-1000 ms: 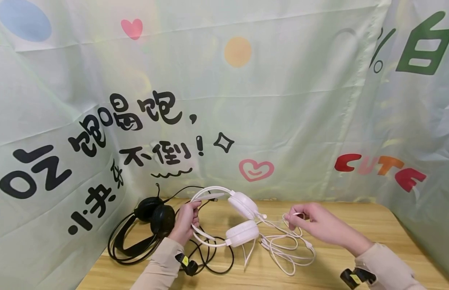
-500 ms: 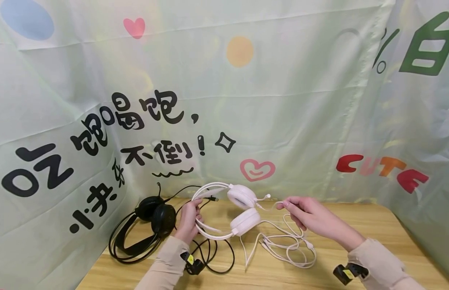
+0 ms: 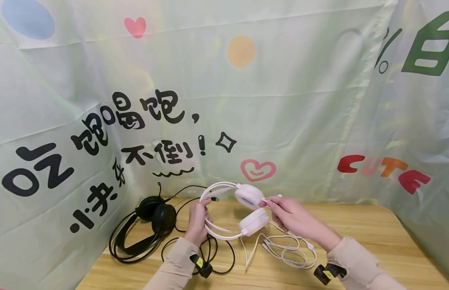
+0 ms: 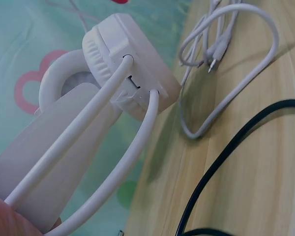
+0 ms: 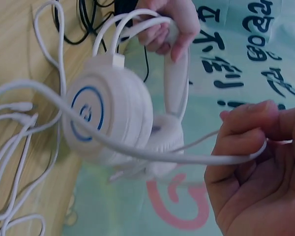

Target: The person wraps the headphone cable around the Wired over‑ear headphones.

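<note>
My left hand grips the headband of a white headset, holding it up with the ear cups toward the right. Twin band tubes and a flat inner strap run from that hand in the left wrist view. A blue ring marks the outer face of one ear cup. My right hand, right beside the ear cups, pinches the white cable between thumb and fingers. The rest of this cable lies in loose loops on the wooden table, its plug showing in the left wrist view.
On the left stands a black headset with a thin boom microphone. Its black cable coils in front of and below my left hand. A printed pale green cloth hangs behind the table and along its sides.
My right hand has lifted the white cable and moved left, up to the ear cups. The left hand has shifted slightly right with the white headset. The black headset stays put.
</note>
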Demonstrator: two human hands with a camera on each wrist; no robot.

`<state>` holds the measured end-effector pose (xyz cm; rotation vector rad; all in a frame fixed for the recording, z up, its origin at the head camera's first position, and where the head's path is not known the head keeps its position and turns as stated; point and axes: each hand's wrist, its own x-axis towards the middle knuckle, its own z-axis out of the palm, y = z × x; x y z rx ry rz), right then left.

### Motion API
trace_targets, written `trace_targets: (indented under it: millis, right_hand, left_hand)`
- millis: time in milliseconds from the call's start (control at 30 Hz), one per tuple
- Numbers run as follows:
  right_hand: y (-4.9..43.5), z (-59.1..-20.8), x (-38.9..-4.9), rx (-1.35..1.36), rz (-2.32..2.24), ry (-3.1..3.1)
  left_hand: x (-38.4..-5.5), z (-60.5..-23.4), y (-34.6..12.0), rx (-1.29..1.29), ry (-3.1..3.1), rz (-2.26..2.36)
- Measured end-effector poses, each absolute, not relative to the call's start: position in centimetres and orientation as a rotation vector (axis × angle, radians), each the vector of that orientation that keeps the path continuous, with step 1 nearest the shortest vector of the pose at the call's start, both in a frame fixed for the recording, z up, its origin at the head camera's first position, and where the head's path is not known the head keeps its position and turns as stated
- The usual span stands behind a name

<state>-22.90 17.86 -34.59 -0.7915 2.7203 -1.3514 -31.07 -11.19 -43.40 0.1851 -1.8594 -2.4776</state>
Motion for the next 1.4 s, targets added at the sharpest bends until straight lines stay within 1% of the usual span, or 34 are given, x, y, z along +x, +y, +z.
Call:
trace_targets:
  millis: [333, 533, 733, 933, 1167, 1300, 1400]
  right_hand:
    - [14.3, -34.2, -24.5, -0.698, -1.301, 2.843]
    - [12.4, -34.0, -24.5, -0.673, -1.313, 2.8]
    - [10.2, -34.3, -24.3, -0.788, -1.228, 2.88]
    - [8.5, -34.9, -23.4, -0.796, -1.22, 2.858]
    - [7.8, -35.8, -22.4, -0.966, -0.987, 3.034]
    - [7.6, -36.6, -22.3, -1.016, -0.971, 3.059]
    - [7.5, -37.1, -22.3, -1.0, -1.014, 3.021]
  left_hand:
    - [-30.5, -43.5, -9.6, 0.179, -1.893, -2.432]
    - [-30.5, -43.5, -9.1, 0.185, -1.87, -2.415]
    - [-30.5, -43.2, -8.6, 0.212, -1.804, -2.411]
    - [-30.7, -42.4, -8.4, 0.233, -1.703, -2.432]
    - [-31.2, -42.0, -8.9, 0.214, -1.556, -2.527]
    - [-31.4, -41.7, -9.1, 0.217, -1.498, -2.566]
    - [-31.5, -41.4, -9.3, 0.224, -1.48, -2.584]
